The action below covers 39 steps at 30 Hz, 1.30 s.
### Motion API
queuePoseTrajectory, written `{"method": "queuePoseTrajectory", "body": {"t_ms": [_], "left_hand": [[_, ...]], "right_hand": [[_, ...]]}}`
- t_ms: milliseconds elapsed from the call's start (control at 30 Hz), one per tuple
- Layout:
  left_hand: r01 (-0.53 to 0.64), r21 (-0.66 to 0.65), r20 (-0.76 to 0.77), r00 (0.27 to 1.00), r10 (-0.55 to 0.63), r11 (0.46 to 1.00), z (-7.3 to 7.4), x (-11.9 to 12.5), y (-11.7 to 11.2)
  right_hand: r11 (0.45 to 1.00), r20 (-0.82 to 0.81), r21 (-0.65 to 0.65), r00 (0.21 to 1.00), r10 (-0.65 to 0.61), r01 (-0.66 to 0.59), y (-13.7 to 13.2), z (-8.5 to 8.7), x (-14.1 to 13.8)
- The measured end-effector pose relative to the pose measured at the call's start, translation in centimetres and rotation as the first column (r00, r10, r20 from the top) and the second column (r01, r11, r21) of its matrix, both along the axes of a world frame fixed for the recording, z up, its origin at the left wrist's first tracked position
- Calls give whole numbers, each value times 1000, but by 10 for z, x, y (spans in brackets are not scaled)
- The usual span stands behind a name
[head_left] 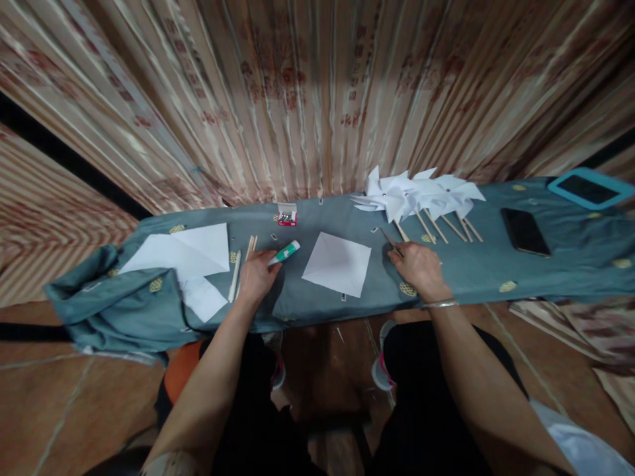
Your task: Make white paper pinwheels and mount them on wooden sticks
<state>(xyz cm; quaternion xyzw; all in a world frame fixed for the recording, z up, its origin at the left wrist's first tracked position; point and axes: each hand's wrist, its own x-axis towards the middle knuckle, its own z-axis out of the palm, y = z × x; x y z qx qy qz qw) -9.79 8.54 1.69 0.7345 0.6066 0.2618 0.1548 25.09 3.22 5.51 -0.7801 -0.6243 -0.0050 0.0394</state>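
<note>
My left hand is closed around the near end of a green-and-white glue stick, its white end pointing right. A square sheet of white paper with faint diagonal creases lies between my hands, touched by neither. To its right, the fingers of my right hand are closed on a slim, dark, pointed tool, apparently scissors, with the tip toward the upper left. The handles are hidden in the hand. Thin wooden sticks and a whitish pen-like rod lie beside my left hand.
Several white paper pinwheels on sticks lie at the back right. Beyond them are a black phone and a blue-framed tablet. A small red box of metal pins stands at the back. More white paper lies left on the cloth-covered table.
</note>
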Motion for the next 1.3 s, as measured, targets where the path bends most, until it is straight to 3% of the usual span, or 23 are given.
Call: {"method": "queuePoseTrajectory", "body": {"t_ms": [67, 133, 200, 267, 333, 400, 467, 533, 700, 800, 900, 1033, 1167, 1300], "left_hand": [[-34, -28, 59, 998, 36, 999, 0, 0, 2], [-83, -95, 216, 971, 102, 992, 2, 2, 3], [-99, -187, 457, 872, 176, 977, 6, 8, 1], [-36, -266, 674, 707, 212, 963, 11, 19, -6], [100, -321, 776, 598, 201, 942, 18, 34, -16], [255, -359, 821, 543, 174, 898, 23, 49, -26], [348, -356, 856, 494, 153, 867, 27, 62, -33], [411, -354, 875, 463, 142, 840, 30, 72, -37], [464, -367, 883, 447, 145, 806, 29, 83, -35], [434, -376, 856, 502, 127, 819, 22, 81, -27], [384, -357, 760, 649, 26, 852, 11, 73, -16], [277, -185, 402, 897, -184, 943, -3, 59, 1], [327, -66, 114, 941, -318, 943, -14, 52, 12], [340, 83, -11, 940, -341, 937, -15, 53, 13]], "right_hand": [[998, -73, 62, 997, 8, -3, 0, 2, -2], [989, -220, 149, 975, 36, -3, 0, 2, -6], [974, -450, 227, 887, 101, 4, 0, -1, -14], [969, -712, 249, 680, 178, 7, -2, -6, -27], [986, -928, 169, 336, 160, -2, -6, -10, -45], [997, -997, 61, 42, 63, -45, -10, -11, -62], [995, -988, -4, -152, -19, -98, -12, -8, -76], [992, -962, -31, -267, -64, -124, -12, -5, -85], [994, -901, -95, -420, -106, -47, -5, -10, -88], [991, -841, -137, -530, -110, 11, 1, -18, -82], [975, -756, -218, -638, -148, 31, 8, -24, -73], [956, -629, -292, -748, -213, -26, 14, -25, -62], [955, -597, -292, -769, -229, -57, 17, -25, -61], [974, -706, -221, -696, -130, 42, 18, -28, -60]]}}
